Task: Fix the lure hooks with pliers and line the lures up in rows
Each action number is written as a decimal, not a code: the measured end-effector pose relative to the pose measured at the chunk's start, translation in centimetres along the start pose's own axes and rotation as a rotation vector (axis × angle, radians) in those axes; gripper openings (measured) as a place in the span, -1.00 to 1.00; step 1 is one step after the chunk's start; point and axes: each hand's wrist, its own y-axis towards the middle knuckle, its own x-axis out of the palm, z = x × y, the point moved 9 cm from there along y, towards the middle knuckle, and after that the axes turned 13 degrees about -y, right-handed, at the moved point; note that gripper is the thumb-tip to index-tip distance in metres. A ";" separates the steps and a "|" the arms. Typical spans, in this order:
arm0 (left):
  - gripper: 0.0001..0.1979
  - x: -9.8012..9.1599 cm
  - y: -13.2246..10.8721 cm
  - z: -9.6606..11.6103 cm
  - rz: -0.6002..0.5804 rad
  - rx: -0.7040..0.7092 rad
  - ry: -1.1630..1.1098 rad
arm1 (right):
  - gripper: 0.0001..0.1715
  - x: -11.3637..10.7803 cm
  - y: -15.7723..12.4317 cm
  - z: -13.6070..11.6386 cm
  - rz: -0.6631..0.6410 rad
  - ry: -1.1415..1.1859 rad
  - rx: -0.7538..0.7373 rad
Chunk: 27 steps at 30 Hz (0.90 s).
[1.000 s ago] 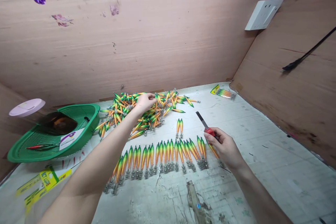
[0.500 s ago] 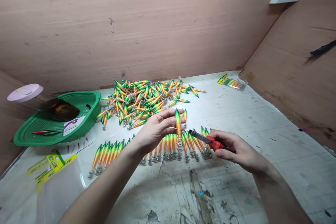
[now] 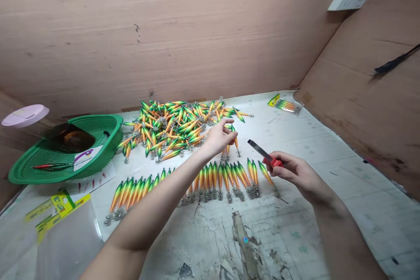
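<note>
My left hand [image 3: 220,136] reaches to the near right side of the lure pile. Its index finger and thumb are apart around the green top of a fishing lure [image 3: 236,143], which has an orange body and a hooked end. Two more lures [image 3: 225,153] stand out just below that hand, partly hidden. My right hand [image 3: 292,173] is closed on a red utility knife [image 3: 262,153], its flat dark blade pointing up and left. Below the knife lies a single lure [image 3: 266,174], beside a long row of lures [image 3: 215,181] partly covered by my left forearm.
A heap of lures [image 3: 177,127] lies at the back. Left stands a green basket [image 3: 114,129] with a dark bottle and a red pen-like item. Clear plastic packs [image 3: 70,245] with yellow labels lie front left, and a filled lure pack [image 3: 285,106] back right.
My left hand has moved away from me with the lure and lowered it behind the row, its fingers spreading. My right hand, still holding the knife, has shifted slightly right, uncovering a lure.
</note>
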 end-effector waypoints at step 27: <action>-0.77 2.6 9.8 -0.5 0.260 -0.081 -0.134 | -0.49 -5.9 -0.5 2.6 0.427 0.165 0.067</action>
